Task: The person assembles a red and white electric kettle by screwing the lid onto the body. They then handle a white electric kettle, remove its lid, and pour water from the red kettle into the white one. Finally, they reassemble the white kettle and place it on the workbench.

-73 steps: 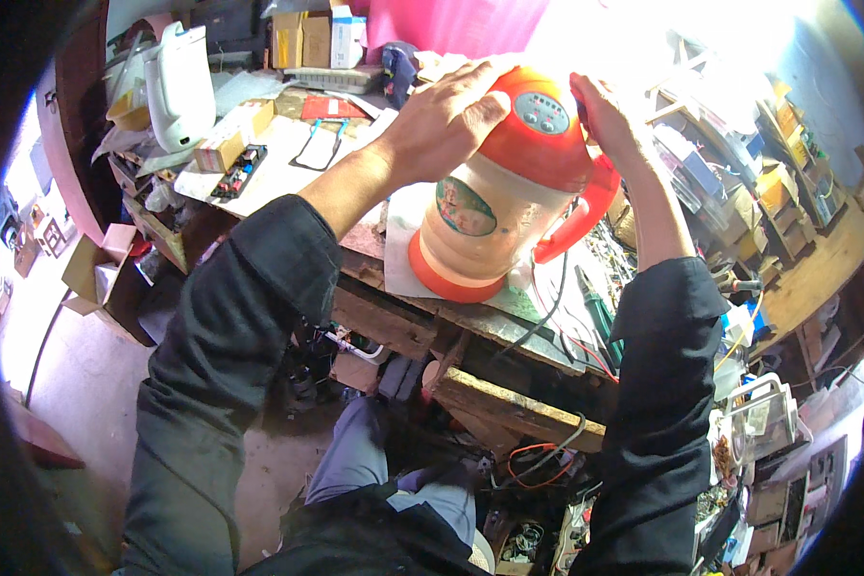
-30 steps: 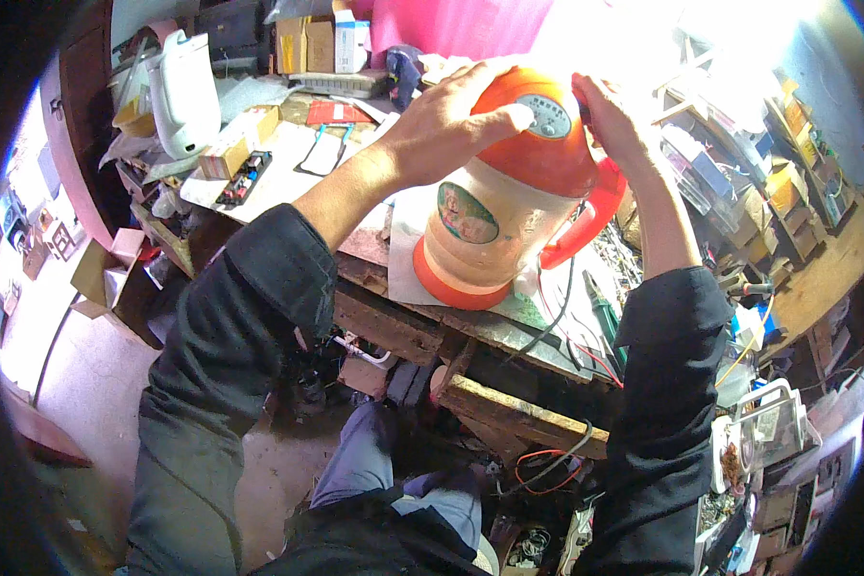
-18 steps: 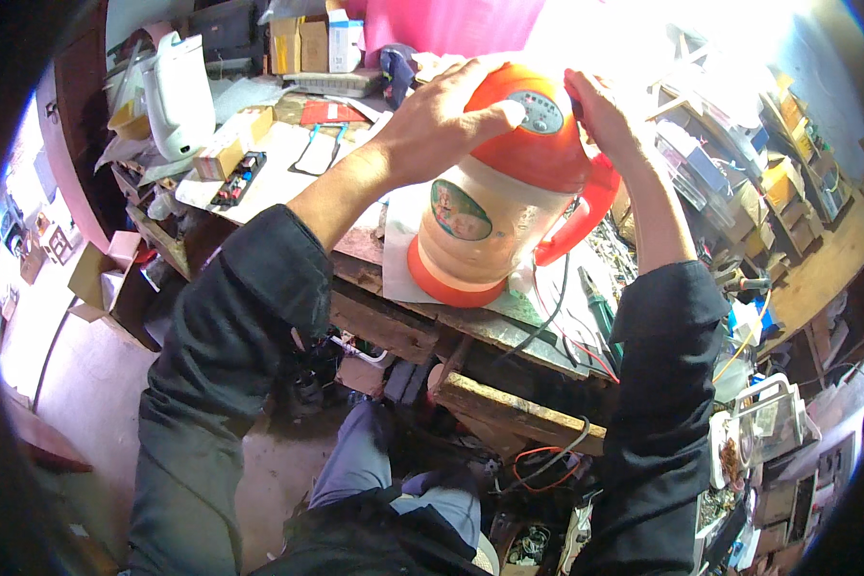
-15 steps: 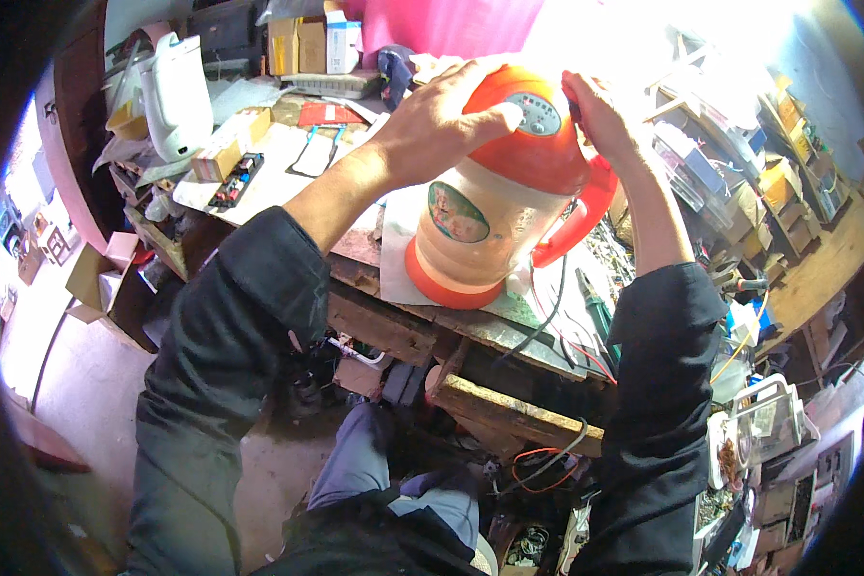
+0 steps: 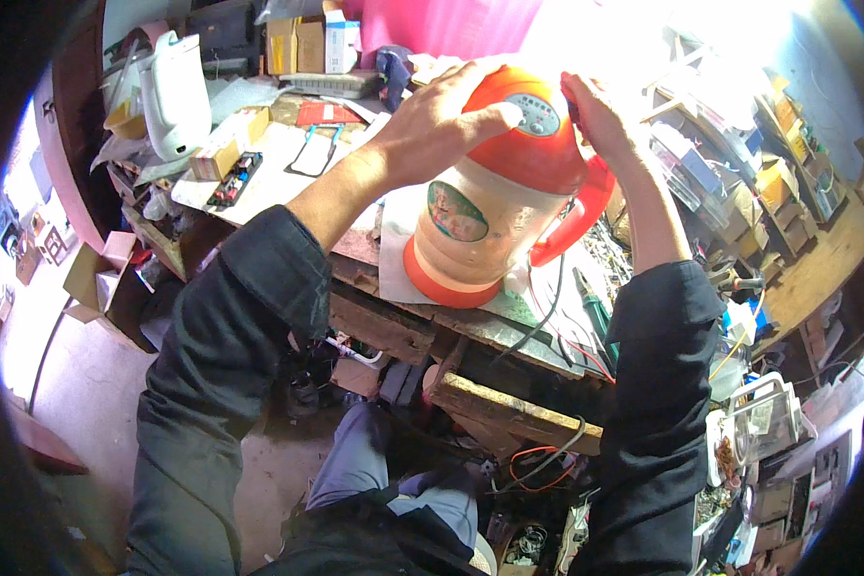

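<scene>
A soymilk maker stands on the bench in front of me, with an orange-red head, a pale body and a red handle on its right. My left hand grips the head from the left, its thumb lying beside the grey control panel. At the head's right edge, above the handle, my right hand has its fingers closed. A small dark part shows by those fingertips, but what they hold is mostly hidden. A black cord runs down behind the handle over the bench edge.
Green-handled pliers and red wire lie right of the soymilk maker. A white appliance and a cardboard box stand at the left. An open wooden drawer juts out below the bench. Cluttered shelves fill the right side.
Both hands keep their places on the soymilk maker. Only a very slight shift of the whole view shows.
</scene>
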A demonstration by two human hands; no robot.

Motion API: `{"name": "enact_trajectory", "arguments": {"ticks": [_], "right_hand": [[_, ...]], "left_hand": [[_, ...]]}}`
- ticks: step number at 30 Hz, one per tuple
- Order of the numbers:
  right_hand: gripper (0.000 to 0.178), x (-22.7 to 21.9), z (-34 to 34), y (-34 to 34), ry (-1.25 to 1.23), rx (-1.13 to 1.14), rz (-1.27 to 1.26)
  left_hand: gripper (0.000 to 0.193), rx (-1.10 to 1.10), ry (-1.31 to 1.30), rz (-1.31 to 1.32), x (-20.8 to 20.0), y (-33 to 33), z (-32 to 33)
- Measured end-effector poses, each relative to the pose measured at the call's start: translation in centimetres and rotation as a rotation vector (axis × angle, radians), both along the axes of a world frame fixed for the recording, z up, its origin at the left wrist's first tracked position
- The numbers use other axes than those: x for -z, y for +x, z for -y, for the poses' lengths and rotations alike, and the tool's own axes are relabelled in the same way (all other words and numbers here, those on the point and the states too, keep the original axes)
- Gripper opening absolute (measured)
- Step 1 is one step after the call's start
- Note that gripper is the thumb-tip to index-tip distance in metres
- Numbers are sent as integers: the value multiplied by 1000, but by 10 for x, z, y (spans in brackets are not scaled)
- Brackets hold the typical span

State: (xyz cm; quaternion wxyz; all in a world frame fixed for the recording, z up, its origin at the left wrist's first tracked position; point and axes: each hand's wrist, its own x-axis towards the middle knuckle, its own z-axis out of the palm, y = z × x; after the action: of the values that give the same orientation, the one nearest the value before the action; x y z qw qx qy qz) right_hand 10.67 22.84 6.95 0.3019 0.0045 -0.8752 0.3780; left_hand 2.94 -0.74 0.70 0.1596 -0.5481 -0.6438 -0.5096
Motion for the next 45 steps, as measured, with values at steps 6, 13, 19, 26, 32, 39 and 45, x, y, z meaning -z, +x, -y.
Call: {"name": "enact_trajectory", "arguments": {"ticks": [6, 13, 19, 26, 32, 39, 45], "right_hand": [[40, -6, 19, 10, 27, 86, 44], [39, -1, 6, 5, -28, 58, 21], [39, 0, 7, 3, 18, 75, 18], [40, -2, 7, 6, 35, 83, 5], [41, -2, 18, 9, 63, 76, 18], [41, 0, 19, 9, -30, 18, -26], [40, -2, 15, 11, 19, 32, -2]], "left_hand": [[75, -24, 7, -35, 1, -2, 1], [77, -14, 10, -2, 1, 4, -2], [80, 0, -14, 21, 1, 1, 1], [82, -32, -67, 8, -4, 10, 1], [83, -108, -29, 2, 2, 13, -5], [81, -68, -6, 49, -2, 17, -7], [82, -77, -14, 56, -3, 16, -7]]}}
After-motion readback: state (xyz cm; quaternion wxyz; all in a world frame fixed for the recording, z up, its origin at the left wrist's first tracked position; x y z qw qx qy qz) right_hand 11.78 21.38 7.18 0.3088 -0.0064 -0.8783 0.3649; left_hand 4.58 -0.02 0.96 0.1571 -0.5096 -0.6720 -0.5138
